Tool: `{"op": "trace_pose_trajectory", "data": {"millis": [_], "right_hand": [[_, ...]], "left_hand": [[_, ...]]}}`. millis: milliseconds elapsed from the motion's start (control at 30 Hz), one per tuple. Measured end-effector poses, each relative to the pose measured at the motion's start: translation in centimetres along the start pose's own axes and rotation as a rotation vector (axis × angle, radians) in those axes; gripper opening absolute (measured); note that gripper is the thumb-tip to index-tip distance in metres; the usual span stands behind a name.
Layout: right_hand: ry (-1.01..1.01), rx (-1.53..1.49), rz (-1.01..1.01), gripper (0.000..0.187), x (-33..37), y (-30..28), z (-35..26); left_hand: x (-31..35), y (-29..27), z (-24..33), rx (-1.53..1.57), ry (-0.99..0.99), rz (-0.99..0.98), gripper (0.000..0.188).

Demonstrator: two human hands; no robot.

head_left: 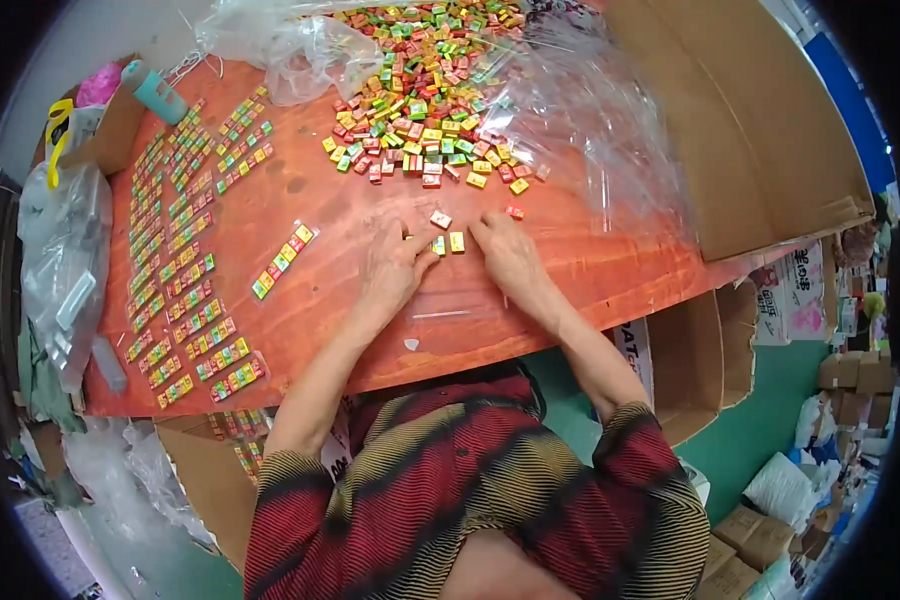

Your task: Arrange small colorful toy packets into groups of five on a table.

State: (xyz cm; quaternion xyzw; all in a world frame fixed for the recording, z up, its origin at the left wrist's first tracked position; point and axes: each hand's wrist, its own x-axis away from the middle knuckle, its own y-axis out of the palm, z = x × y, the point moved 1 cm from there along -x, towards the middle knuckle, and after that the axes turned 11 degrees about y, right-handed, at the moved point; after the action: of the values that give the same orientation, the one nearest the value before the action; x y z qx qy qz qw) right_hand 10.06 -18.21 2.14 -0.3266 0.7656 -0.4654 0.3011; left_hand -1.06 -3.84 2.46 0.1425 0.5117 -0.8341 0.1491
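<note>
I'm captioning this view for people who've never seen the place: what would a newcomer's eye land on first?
Probably the heap of small red, yellow and green boxes at the far middle of the orange-red table. Next, perhaps, the rows of box strips along its left side. Nearer the middle, the left hand and right hand flank a few loose boxes.

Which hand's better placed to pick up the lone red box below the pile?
Right, I'd say: the right hand is close beside the red box. The left hand is farther off, with the yellow box between the hands.
</note>
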Motion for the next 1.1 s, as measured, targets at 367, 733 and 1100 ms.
{"op": "trace_pose_trajectory", "data": {"millis": [367,733,1100], "right_hand": [[0.031,0.295,0.205,0.029,2.4,-1.1,-3.1],[0.293,0.306,0.172,0.016,2.9,-3.2,2.8],[0.262,0.037,0.035,0.016,0.9,-1.7,1.2]], "left_hand": [[0.0,0.0,0.3,-0.013,-0.039,0.012,0.027],[0.1,0.2,0.0,-0.024,-0.032,-0.001,0.026],[-0.5,-0.2,-0.4,0.035,0.005,-0.078,0.028]]}}
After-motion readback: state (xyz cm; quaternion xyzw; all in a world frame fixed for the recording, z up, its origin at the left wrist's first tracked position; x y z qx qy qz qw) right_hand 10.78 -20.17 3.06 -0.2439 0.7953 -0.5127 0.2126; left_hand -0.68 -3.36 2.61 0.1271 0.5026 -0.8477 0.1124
